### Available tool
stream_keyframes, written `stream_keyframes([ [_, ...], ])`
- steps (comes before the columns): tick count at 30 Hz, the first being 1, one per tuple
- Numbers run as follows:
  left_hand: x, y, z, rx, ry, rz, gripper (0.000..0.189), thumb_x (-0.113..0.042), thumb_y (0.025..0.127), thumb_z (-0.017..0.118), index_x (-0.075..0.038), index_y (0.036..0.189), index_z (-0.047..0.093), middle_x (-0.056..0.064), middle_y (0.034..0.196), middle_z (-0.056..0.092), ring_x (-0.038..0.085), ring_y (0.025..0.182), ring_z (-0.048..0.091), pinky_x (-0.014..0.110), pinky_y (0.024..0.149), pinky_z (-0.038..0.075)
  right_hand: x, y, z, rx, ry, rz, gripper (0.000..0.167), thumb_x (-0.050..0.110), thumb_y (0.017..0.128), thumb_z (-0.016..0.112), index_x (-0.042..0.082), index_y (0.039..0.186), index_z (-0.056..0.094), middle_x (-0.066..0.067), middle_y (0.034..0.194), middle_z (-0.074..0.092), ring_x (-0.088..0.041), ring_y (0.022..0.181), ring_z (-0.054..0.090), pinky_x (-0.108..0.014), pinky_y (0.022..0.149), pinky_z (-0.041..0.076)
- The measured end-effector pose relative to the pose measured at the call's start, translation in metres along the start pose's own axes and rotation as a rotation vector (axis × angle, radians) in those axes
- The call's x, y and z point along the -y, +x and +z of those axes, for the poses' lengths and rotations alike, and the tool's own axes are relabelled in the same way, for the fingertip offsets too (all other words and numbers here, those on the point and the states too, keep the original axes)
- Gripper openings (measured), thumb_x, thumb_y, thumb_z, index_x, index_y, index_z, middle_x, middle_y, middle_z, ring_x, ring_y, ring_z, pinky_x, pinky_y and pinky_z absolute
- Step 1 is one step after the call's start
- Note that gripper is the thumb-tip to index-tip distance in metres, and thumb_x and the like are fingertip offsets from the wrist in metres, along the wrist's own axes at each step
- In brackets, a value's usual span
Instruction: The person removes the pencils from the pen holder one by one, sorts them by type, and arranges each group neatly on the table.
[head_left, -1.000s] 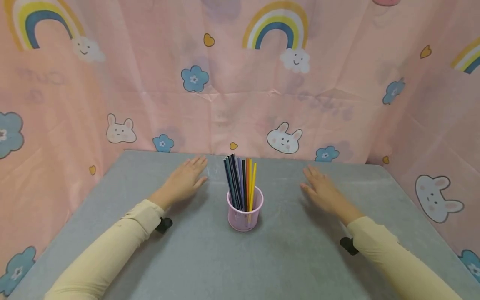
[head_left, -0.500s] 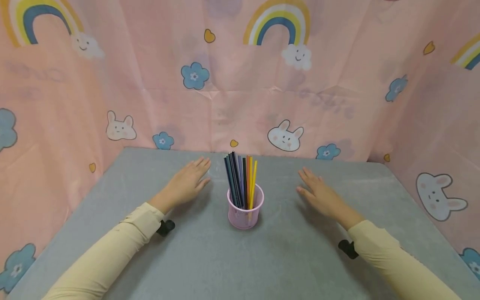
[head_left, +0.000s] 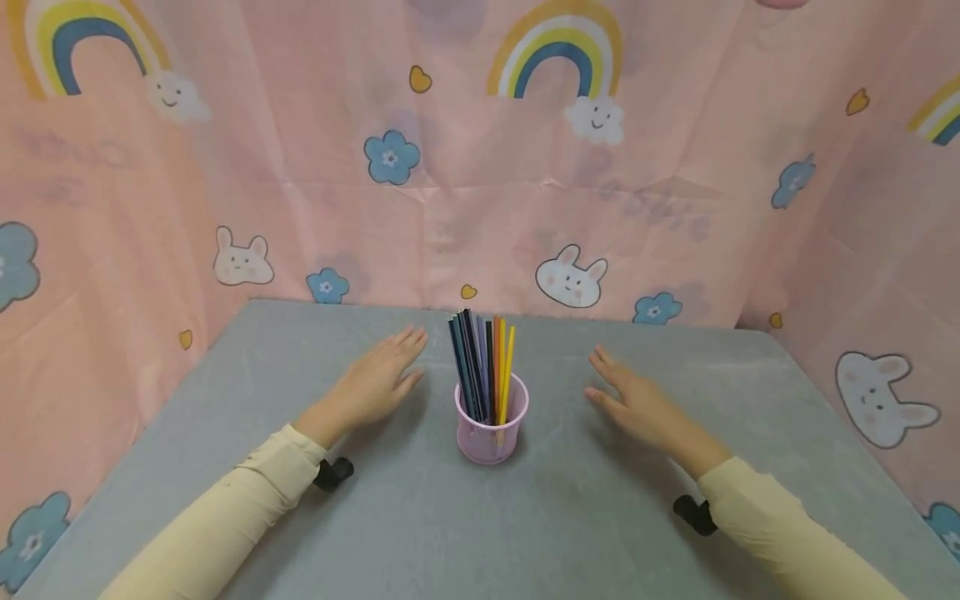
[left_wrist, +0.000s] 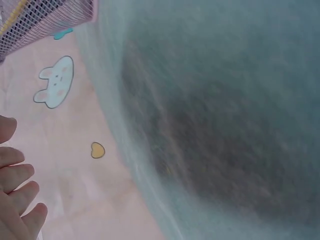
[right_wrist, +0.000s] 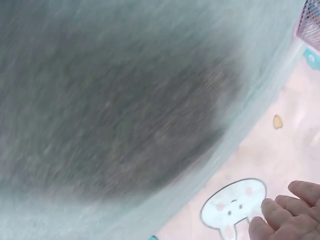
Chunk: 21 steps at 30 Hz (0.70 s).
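Note:
A pink mesh pen cup [head_left: 486, 446] stands upright in the middle of the table, with several colored pencils [head_left: 480, 367] leaning in it, dark ones to the left, orange and yellow to the right. To its left my left hand [head_left: 371, 383] is held over the table, fingers extended and holding nothing. On the other side, farther from the cup, my right hand [head_left: 641, 404] is spread the same way and is likewise bare. Fingertips of the left hand [left_wrist: 20, 190] show in the left wrist view, with part of the cup [left_wrist: 55, 20] at the top corner.
The grey table [head_left: 555, 533] ends at a pink printed curtain [head_left: 480, 225] that rises behind it and along both sides. A small black device [head_left: 333, 473] sits under the left cuff, and another black device [head_left: 696, 515] under the right cuff.
Both hands have moved slightly inward toward the pen cup and a little nearer to me. The cup and pencils have stayed in place.

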<state>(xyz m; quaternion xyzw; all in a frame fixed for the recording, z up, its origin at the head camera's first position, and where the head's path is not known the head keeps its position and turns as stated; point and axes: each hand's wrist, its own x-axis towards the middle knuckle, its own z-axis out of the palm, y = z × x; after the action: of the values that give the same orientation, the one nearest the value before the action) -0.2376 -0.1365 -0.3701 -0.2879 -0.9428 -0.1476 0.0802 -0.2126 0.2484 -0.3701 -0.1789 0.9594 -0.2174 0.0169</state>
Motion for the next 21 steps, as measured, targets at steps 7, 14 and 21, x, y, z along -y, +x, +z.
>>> stream_keyframes([
  [7, -0.008, -0.003, -0.001, -0.013, -0.057, 0.016, 0.053, -0.019, 0.101, 0.055, 0.002, 0.148, 0.042, 0.019, 0.158, 0.036, 0.036, 0.148, 0.032, 0.053, 0.122, 0.029, 0.008, -0.005, 0.003, -0.022, 0.017, -0.025, 0.065, 0.035, 0.103, 0.053, 0.001, 0.154, 0.030, -0.022, 0.163, 0.021, -0.047, 0.147, 0.027, -0.065, 0.117, 0.027],
  [14, -0.014, -0.007, 0.004, -0.010, -0.078, 0.022, 0.053, -0.019, 0.102, 0.053, 0.003, 0.148, 0.041, 0.020, 0.158, 0.035, 0.038, 0.147, 0.034, 0.055, 0.120, 0.031, 0.014, -0.006, 0.007, -0.038, 0.008, -0.063, 0.065, 0.031, 0.101, 0.057, 0.001, 0.153, 0.034, -0.023, 0.161, 0.027, -0.045, 0.145, 0.032, -0.063, 0.116, 0.031],
  [21, -0.021, -0.010, 0.006, -0.011, -0.146, 0.003, 0.052, -0.022, 0.103, 0.052, 0.002, 0.148, 0.042, 0.017, 0.159, 0.035, 0.037, 0.147, 0.035, 0.054, 0.120, 0.031, 0.020, -0.008, 0.012, -0.040, 0.039, -0.072, 0.064, 0.030, 0.101, 0.058, 0.001, 0.152, 0.035, -0.022, 0.160, 0.028, -0.044, 0.145, 0.034, -0.062, 0.115, 0.033],
])
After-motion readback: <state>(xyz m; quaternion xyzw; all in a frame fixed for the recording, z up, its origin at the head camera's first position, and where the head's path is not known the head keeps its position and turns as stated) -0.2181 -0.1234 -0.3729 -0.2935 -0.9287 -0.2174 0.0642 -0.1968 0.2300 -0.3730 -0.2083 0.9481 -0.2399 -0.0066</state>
